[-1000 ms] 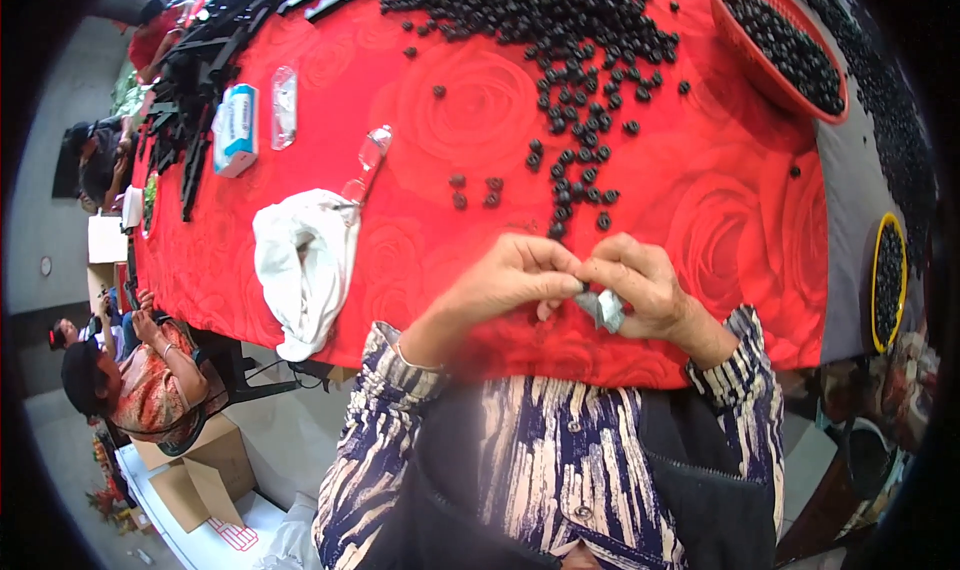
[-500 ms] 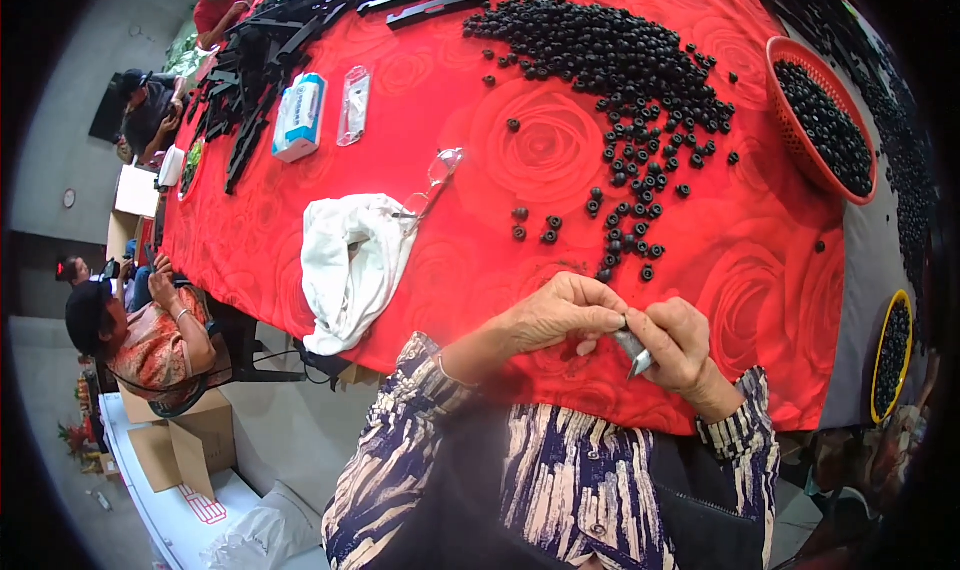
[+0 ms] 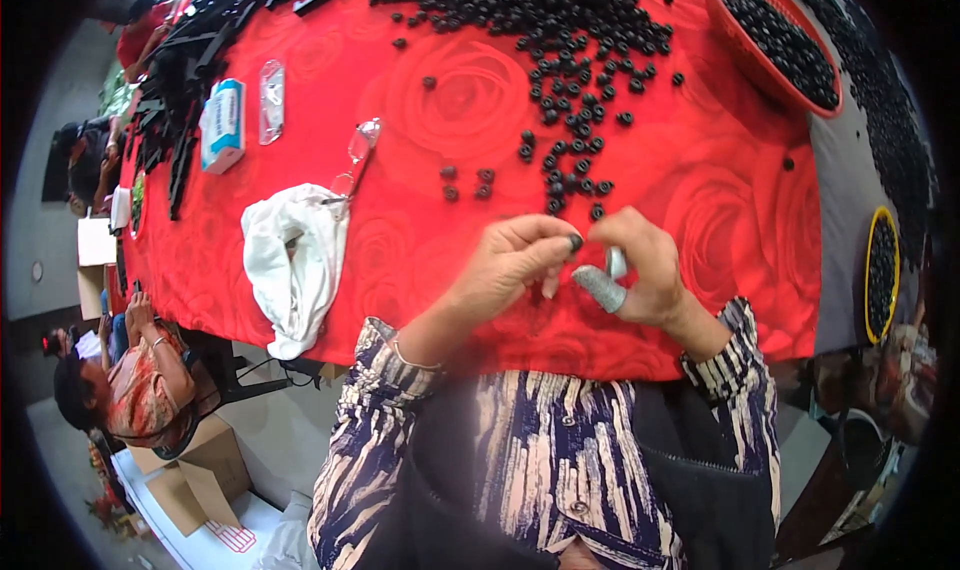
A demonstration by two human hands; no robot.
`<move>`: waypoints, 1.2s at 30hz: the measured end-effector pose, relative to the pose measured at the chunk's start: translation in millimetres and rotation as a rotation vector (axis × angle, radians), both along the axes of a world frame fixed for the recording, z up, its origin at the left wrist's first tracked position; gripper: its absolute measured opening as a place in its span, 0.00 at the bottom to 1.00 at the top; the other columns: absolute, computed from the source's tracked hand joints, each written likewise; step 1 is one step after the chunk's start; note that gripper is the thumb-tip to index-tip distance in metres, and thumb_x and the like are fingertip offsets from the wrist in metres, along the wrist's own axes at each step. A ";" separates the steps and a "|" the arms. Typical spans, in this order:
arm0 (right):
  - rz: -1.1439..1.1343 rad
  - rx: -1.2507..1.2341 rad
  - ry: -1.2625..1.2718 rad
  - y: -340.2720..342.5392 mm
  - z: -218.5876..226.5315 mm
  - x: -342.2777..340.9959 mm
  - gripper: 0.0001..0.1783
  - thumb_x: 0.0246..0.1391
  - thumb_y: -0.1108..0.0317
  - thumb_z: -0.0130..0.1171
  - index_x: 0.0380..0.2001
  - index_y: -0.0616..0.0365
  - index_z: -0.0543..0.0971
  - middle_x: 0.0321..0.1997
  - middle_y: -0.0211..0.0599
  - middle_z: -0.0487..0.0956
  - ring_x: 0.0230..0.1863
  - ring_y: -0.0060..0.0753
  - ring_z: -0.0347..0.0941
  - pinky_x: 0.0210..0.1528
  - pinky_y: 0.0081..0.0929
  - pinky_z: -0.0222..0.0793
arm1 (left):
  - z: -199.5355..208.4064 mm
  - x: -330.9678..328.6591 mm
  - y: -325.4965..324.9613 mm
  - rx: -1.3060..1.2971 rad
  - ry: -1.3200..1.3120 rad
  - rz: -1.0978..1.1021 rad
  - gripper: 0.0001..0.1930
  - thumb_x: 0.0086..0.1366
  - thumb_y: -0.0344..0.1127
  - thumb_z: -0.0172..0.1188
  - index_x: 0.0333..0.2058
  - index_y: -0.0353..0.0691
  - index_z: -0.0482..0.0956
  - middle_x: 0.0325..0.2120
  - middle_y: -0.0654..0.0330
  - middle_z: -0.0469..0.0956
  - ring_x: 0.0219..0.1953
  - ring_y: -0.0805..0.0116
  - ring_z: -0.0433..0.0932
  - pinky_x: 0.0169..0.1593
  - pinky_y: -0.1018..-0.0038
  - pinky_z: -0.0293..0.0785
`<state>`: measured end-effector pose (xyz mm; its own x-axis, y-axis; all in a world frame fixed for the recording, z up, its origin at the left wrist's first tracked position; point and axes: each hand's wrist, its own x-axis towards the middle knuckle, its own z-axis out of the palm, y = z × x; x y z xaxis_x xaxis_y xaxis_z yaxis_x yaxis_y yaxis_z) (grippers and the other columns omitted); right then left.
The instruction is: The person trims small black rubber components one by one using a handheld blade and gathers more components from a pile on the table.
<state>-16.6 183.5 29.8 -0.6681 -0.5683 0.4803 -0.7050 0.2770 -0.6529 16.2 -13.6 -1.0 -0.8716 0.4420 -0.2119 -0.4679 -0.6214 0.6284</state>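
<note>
My left hand (image 3: 515, 265) pinches a small black ring-shaped piece (image 3: 575, 241) between thumb and fingertips, above the near edge of the red tablecloth. Close beside it, on the right, is my right hand (image 3: 645, 275). Its thumb has a grey wrapping (image 3: 600, 288) and stands apart from the raised index finger. A small silvery tool (image 3: 617, 262) sits against its curled fingers; its exact kind does not show. Just beyond both hands lie loose black pieces (image 3: 575, 165) of the same sort, trailing back to a large heap (image 3: 520, 5).
A red basket (image 3: 715, 10) and a yellow-rimmed tray (image 3: 868, 280), both with black pieces, stand at the right. To the left are a white cloth (image 3: 265, 240), glasses (image 3: 362, 140), a tissue pack (image 3: 222, 125) and long black parts (image 3: 185, 90). Other people sit at the far left.
My hands have drawn apart, the black piece now showing in my left fingertips. The right thumb has opened away from the index finger. The view has shifted, so the table sits higher and further left.
</note>
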 end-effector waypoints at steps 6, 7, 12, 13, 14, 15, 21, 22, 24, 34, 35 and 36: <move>-0.017 -0.096 -0.461 7.2 2.2 -0.4 0.20 0.49 0.69 0.60 0.45 0.63 0.68 0.34 0.41 0.70 0.33 0.35 0.69 0.35 0.27 0.65 | 4.7 0.9 -0.8 -0.027 -0.007 0.035 0.10 0.64 0.31 0.56 0.42 0.33 0.75 0.30 0.62 0.76 0.25 0.79 0.73 0.26 0.82 0.73; -0.011 -0.087 -0.498 7.5 1.0 -0.8 0.19 0.50 0.69 0.58 0.45 0.62 0.69 0.34 0.41 0.70 0.33 0.36 0.70 0.35 0.27 0.65 | 6.5 1.3 -0.1 -0.035 -0.008 0.037 0.10 0.64 0.31 0.56 0.42 0.32 0.75 0.30 0.61 0.76 0.26 0.79 0.73 0.26 0.82 0.73; 0.003 -0.038 -0.418 8.0 -6.9 -2.1 0.18 0.52 0.71 0.56 0.47 0.63 0.70 0.35 0.35 0.69 0.32 0.24 0.65 0.34 0.18 0.62 | 4.4 1.2 0.7 -0.040 0.000 0.013 0.10 0.64 0.30 0.55 0.42 0.32 0.74 0.30 0.62 0.76 0.26 0.79 0.73 0.27 0.82 0.73; 0.000 -0.022 -0.439 8.0 -4.2 -2.0 0.18 0.52 0.71 0.57 0.47 0.63 0.70 0.35 0.35 0.69 0.31 0.25 0.66 0.33 0.18 0.62 | 5.0 1.0 0.6 -0.054 0.002 0.005 0.10 0.64 0.30 0.55 0.42 0.32 0.74 0.30 0.62 0.76 0.26 0.78 0.73 0.27 0.82 0.73; -0.002 -0.006 -0.460 7.9 -2.2 -1.8 0.18 0.51 0.72 0.58 0.46 0.63 0.71 0.34 0.35 0.70 0.31 0.25 0.66 0.33 0.19 0.62 | 5.7 1.0 0.5 -0.055 -0.004 0.003 0.10 0.64 0.30 0.55 0.42 0.32 0.74 0.30 0.62 0.76 0.26 0.78 0.73 0.27 0.82 0.73; -0.004 -0.008 -0.465 7.4 -1.2 -2.0 0.18 0.51 0.72 0.58 0.46 0.63 0.71 0.34 0.35 0.70 0.31 0.25 0.66 0.33 0.19 0.62 | 6.5 0.5 0.5 -0.063 -0.003 0.000 0.10 0.64 0.30 0.55 0.42 0.32 0.74 0.30 0.62 0.76 0.25 0.78 0.73 0.27 0.82 0.74; 0.015 -0.056 -0.398 5.4 -4.3 -2.2 0.18 0.49 0.71 0.58 0.45 0.63 0.72 0.31 0.41 0.70 0.30 0.37 0.71 0.31 0.28 0.66 | 7.2 -0.2 0.6 -0.085 -0.005 -0.020 0.10 0.64 0.30 0.55 0.42 0.32 0.74 0.30 0.62 0.75 0.25 0.78 0.72 0.27 0.81 0.74; 0.017 -0.042 -0.432 5.4 -1.8 -1.8 0.18 0.48 0.72 0.58 0.45 0.63 0.72 0.31 0.41 0.70 0.30 0.37 0.71 0.31 0.28 0.66 | 7.4 -0.2 0.7 -0.083 -0.004 -0.017 0.10 0.64 0.30 0.55 0.42 0.32 0.74 0.30 0.62 0.75 0.25 0.78 0.72 0.27 0.81 0.74; 0.018 -0.029 -0.469 5.2 -0.2 -1.1 0.18 0.48 0.72 0.58 0.45 0.63 0.72 0.31 0.41 0.70 0.30 0.37 0.71 0.31 0.28 0.66 | 8.3 0.2 1.1 -0.094 -0.010 -0.014 0.10 0.64 0.31 0.54 0.42 0.32 0.73 0.30 0.62 0.75 0.25 0.78 0.72 0.27 0.81 0.74; 0.048 -0.027 -0.400 5.3 -1.8 -3.0 0.19 0.45 0.75 0.57 0.44 0.64 0.72 0.32 0.43 0.71 0.32 0.43 0.72 0.33 0.32 0.68 | 6.2 0.4 -0.1 -0.078 -0.018 -0.032 0.10 0.65 0.31 0.54 0.43 0.31 0.72 0.30 0.60 0.76 0.26 0.79 0.72 0.27 0.81 0.74; 0.049 -0.033 -0.400 5.1 -1.8 -2.9 0.19 0.45 0.75 0.57 0.44 0.64 0.72 0.32 0.44 0.71 0.32 0.43 0.73 0.33 0.32 0.68 | 6.7 0.5 -0.3 -0.079 -0.019 -0.032 0.10 0.65 0.31 0.54 0.43 0.31 0.72 0.30 0.60 0.76 0.26 0.79 0.72 0.27 0.81 0.74; 0.049 -0.033 -0.400 5.0 -2.3 -2.8 0.19 0.45 0.75 0.57 0.44 0.64 0.72 0.32 0.44 0.71 0.32 0.43 0.73 0.33 0.32 0.68 | 7.1 0.5 -0.3 -0.086 -0.026 -0.037 0.10 0.65 0.30 0.53 0.43 0.32 0.73 0.29 0.60 0.74 0.26 0.78 0.71 0.27 0.81 0.74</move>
<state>-19.4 188.5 27.4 -0.7786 -0.5926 0.2066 -0.4055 0.2237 -0.8863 16.7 -13.9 6.2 -0.8488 0.4533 -0.2722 -0.5062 -0.5478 0.6661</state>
